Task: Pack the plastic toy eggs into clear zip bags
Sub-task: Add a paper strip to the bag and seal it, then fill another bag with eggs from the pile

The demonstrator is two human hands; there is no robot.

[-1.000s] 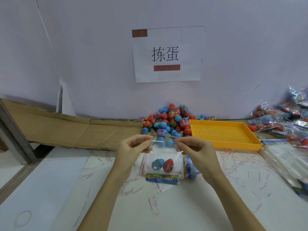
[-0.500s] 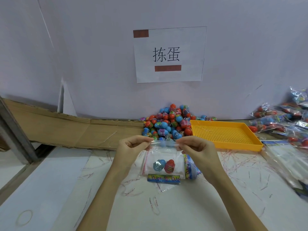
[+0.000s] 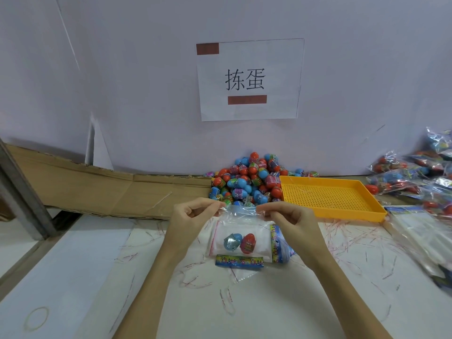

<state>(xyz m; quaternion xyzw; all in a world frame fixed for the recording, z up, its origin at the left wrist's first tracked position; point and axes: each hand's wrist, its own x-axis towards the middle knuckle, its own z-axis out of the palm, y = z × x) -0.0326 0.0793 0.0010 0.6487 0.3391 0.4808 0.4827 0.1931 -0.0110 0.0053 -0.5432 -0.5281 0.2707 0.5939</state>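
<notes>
A clear zip bag (image 3: 241, 223) hangs just above the white table, holding a blue toy egg (image 3: 232, 241) and a red toy egg (image 3: 248, 243). My left hand (image 3: 193, 217) pinches the bag's top edge at its left corner. At the right corner my right hand (image 3: 291, 222) pinches the same edge. A printed blue card strip (image 3: 239, 261) lies below the bag. Behind the hands, a pile of loose red and blue eggs (image 3: 249, 179) rests against the wall.
An orange perforated tray (image 3: 330, 196) sits right of the egg pile. Filled bags (image 3: 415, 177) are heaped at the far right, with a stack of flat clear bags (image 3: 420, 231) in front of them. Flattened cardboard (image 3: 102, 187) lies at the left. Red tear strips litter the table.
Both hands keep pinching the bag's top edge and have shifted only slightly; the bag with its two eggs hangs in nearly the same place.
</notes>
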